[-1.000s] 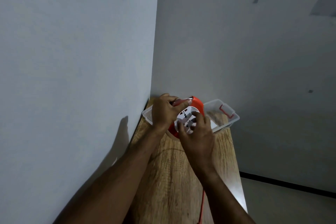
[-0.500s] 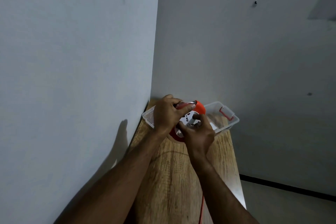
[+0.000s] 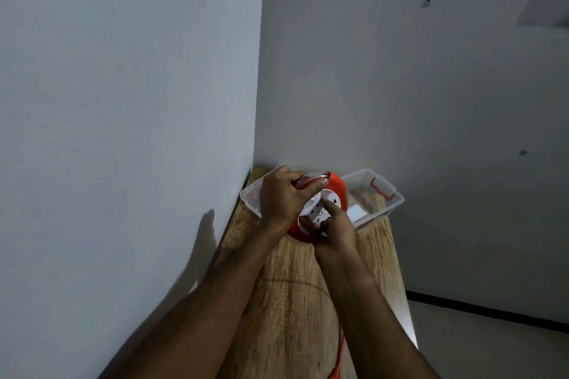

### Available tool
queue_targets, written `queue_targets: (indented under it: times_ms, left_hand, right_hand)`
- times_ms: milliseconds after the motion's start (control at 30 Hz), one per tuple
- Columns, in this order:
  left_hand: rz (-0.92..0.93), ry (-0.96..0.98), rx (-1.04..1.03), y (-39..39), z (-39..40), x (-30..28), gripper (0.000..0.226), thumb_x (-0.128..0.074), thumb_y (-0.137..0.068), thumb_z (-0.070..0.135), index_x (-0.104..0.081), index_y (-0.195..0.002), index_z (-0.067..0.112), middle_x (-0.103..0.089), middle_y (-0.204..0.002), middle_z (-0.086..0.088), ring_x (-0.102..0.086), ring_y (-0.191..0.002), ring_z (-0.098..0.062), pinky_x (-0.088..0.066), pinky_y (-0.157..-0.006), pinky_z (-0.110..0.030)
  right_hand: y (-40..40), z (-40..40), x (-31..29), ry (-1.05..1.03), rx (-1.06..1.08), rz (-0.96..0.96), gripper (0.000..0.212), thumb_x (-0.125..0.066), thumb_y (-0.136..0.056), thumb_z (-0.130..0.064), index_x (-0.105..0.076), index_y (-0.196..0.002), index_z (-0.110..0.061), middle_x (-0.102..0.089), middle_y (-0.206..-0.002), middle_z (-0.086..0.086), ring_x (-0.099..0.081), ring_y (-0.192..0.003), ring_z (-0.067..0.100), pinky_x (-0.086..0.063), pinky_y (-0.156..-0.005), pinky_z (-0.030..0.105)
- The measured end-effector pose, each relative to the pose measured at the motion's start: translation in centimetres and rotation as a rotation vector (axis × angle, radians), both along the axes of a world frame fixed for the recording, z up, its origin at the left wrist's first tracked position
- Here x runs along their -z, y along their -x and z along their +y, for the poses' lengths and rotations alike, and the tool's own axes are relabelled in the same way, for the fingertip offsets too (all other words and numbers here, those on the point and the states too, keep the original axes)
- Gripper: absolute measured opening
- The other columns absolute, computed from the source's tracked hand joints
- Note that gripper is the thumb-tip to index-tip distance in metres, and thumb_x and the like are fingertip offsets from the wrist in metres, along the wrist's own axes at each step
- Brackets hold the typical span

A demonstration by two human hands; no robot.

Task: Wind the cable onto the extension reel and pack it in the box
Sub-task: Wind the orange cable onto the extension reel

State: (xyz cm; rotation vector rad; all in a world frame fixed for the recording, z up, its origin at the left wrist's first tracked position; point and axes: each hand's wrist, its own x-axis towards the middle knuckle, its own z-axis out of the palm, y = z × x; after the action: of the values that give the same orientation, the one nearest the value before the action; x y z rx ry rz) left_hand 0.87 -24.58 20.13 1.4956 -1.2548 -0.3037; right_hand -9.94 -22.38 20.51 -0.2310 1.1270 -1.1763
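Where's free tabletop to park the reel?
Bare wood on the table between the forearms, nearer than the reel, bordered right by the orange cable. Far end is crowded: clear box, left hand, right hand.

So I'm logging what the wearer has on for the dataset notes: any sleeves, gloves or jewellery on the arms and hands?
None visible. The left hand and right hand are bare, without gloves, rings or watch, and both forearms are unsleeved down to the frame edge.

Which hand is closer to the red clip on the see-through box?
The right hand. It sits on the reel's white face, nearer the red clip; the left hand grips the reel's far side, away from it.
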Motion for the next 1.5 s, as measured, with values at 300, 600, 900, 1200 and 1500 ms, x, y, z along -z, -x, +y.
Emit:
queue_targets:
  times_ms: [300, 600, 900, 1200, 1500]
  left_hand:
    - [0.063, -0.062, -0.009, -0.7, -0.7, -0.6, 0.044, -0.077, -0.081, 0.058, -0.080, -0.090, 0.015, -0.078, -0.087, 0.001, -0.067, -0.071, -0.011, -0.051, -0.066, -0.019]
    - [0.038, -0.076, 0.013, -0.8, -0.9, -0.8, 0.046, -0.077, -0.081, 0.056, -0.079, -0.097, 0.013, -0.078, -0.094, -0.001, -0.063, -0.073, -0.008, -0.051, -0.068, -0.015]
    - [-0.041, -0.020, 0.017, -1.0, -1.0, -1.2, 0.048, -0.079, -0.079, 0.057, -0.079, -0.097, 0.012, -0.072, -0.085, 0.002, -0.057, -0.066, -0.005, -0.042, -0.062, -0.009]
    - [-0.192, -0.009, 0.086, -1.5, -0.9, -1.3, 0.050, -0.078, -0.076, 0.061, -0.081, -0.096, 0.016, -0.067, -0.080, 0.007, -0.062, -0.069, -0.010, -0.049, -0.060, -0.016]
    - [-0.212, -0.014, 0.077, -1.1, -0.8, -1.3, 0.054, -0.077, -0.076, 0.064, -0.081, -0.097, 0.014, -0.072, -0.083, 0.000, -0.063, -0.070, -0.011, -0.062, -0.068, -0.033]
  right_hand:
    - [1.5, 1.8, 2.8, 0.865, -0.003, 1.522, 0.052, -0.078, -0.087, -0.040, -0.060, -0.129, -0.016, -0.068, -0.118, 0.005, -0.070, -0.093, 0.016, -0.063, -0.075, 0.033]
    - [0.8, 0.2, 3.1, 0.861, -0.249, 1.616, 0.082, -0.083, -0.075, -0.050, -0.045, -0.143, -0.023, -0.045, -0.142, 0.013, -0.066, -0.107, 0.030, -0.062, -0.087, 0.041]
    - [0.4, -0.5, 2.8, 0.915, -0.046, 1.316, 0.064, -0.091, -0.069, -0.038, -0.065, -0.124, -0.018, -0.071, -0.114, 0.000, -0.071, -0.096, 0.012, -0.063, -0.082, 0.034]
    - [-1.4, 0.9, 3.3, 0.765, 0.089, 1.123, 0.054, -0.092, -0.071, -0.028, -0.070, -0.118, -0.016, -0.075, -0.104, -0.005, -0.066, -0.076, -0.003, -0.058, -0.072, 0.012]
    - [-2.2, 1.2, 3.0, 0.550, 0.162, 0.961, 0.046, -0.092, -0.071, -0.023, -0.061, -0.105, -0.030, -0.061, -0.089, -0.021, -0.062, -0.077, -0.006, -0.054, -0.072, 0.017]
